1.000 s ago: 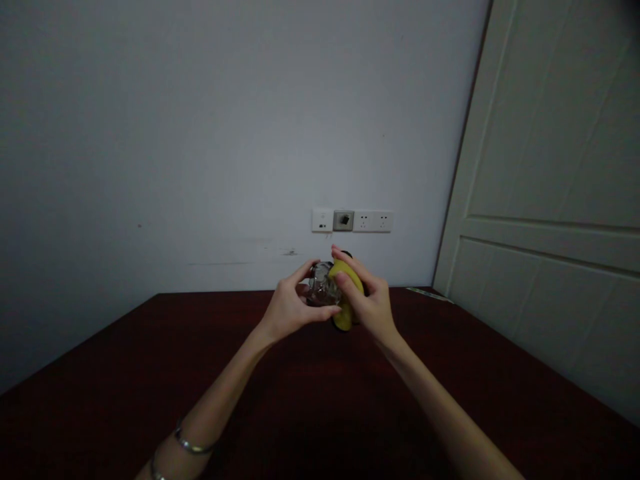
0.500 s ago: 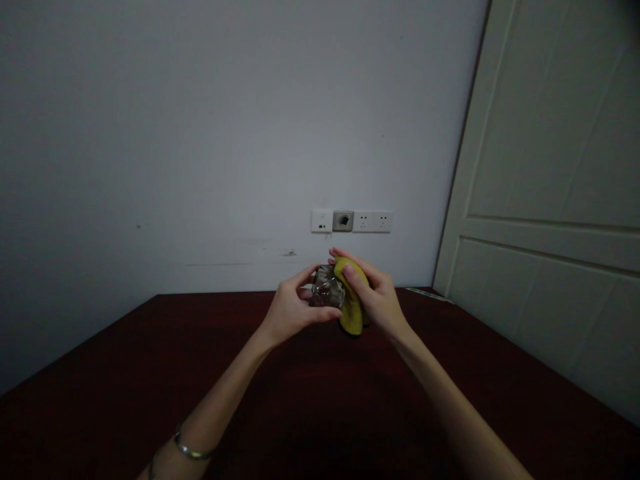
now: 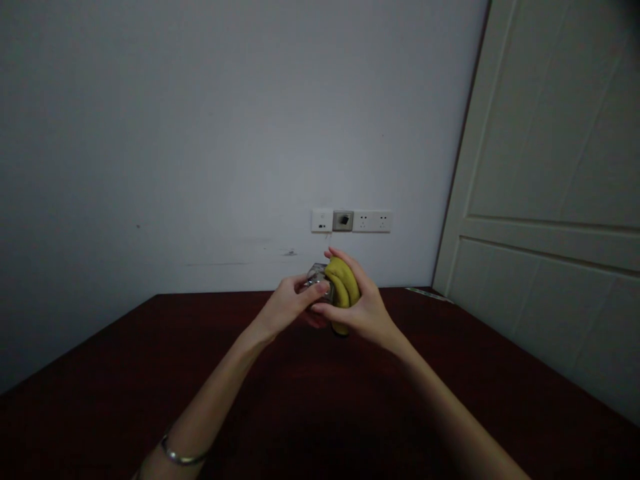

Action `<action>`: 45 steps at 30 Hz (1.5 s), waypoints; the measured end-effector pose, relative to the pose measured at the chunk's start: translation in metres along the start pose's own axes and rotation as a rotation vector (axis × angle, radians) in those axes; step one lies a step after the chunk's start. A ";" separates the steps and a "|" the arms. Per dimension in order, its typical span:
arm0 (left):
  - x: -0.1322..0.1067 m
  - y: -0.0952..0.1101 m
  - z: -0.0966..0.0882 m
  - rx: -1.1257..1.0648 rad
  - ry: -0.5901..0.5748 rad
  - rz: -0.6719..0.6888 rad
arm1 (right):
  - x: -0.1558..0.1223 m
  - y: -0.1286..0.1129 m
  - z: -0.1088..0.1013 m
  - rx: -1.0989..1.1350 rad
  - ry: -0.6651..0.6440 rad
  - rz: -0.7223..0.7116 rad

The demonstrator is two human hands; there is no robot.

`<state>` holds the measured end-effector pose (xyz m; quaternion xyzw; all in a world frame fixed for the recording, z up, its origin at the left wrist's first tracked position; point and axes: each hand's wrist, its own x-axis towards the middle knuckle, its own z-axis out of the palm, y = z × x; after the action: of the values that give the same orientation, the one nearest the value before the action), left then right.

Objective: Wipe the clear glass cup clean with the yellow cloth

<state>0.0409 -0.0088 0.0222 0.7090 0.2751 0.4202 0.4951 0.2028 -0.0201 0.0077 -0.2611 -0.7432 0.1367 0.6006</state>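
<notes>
Perhaps a home: panelled door [image 3: 550,200], wall sockets [image 3: 353,221]

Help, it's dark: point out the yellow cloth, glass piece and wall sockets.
yellow cloth [image 3: 344,285], head view, its folded middle.
glass piece [image 3: 316,272], head view, its upper edge.
wall sockets [image 3: 373,221], head view, white plate.

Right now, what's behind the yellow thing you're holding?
A clear glass object, held by the left hand; the yellow thing and right hand cover most of it.

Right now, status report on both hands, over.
Left hand gripping glass. Right hand pressing yellow sponge against it. Both over the table, nothing in the way.
</notes>
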 end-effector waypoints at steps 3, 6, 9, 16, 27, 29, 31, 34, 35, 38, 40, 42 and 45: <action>-0.002 0.000 -0.010 0.087 -0.151 -0.036 | 0.001 0.001 0.000 0.134 0.020 0.106; -0.003 0.000 -0.014 0.297 -0.069 0.034 | 0.003 0.003 0.001 0.262 0.068 0.223; -0.002 -0.001 -0.011 0.413 0.039 0.136 | 0.004 0.003 0.002 0.311 0.079 0.263; 0.002 -0.003 -0.005 0.314 0.024 0.183 | 0.002 0.004 0.008 0.279 0.071 0.254; 0.005 -0.018 0.011 0.363 0.111 0.332 | -0.002 0.005 0.010 0.061 0.212 -0.070; 0.006 -0.020 0.010 0.421 0.146 0.373 | 0.002 0.008 0.008 0.145 0.246 0.035; 0.007 -0.022 0.008 0.465 0.159 0.414 | 0.005 0.011 0.006 0.230 0.264 0.143; 0.007 -0.024 0.006 0.482 0.144 0.435 | 0.007 0.010 0.006 0.246 0.264 0.180; 0.007 -0.023 0.007 0.477 0.145 0.434 | 0.006 0.009 0.006 0.203 0.255 0.136; 0.006 -0.020 0.010 0.425 0.160 0.441 | 0.001 0.003 0.005 0.003 0.172 -0.117; 0.005 -0.018 0.013 0.389 0.164 0.461 | -0.002 0.001 0.004 -0.094 0.105 -0.260; 0.005 -0.017 0.013 0.383 0.161 0.476 | -0.004 0.001 0.004 -0.120 0.087 -0.308; 0.006 -0.019 0.012 0.440 0.163 0.483 | -0.001 0.005 0.005 -0.037 0.160 -0.207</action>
<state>0.0542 -0.0029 0.0047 0.8077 0.2221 0.5111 0.1926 0.1996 -0.0158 0.0031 -0.2040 -0.7184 0.0390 0.6639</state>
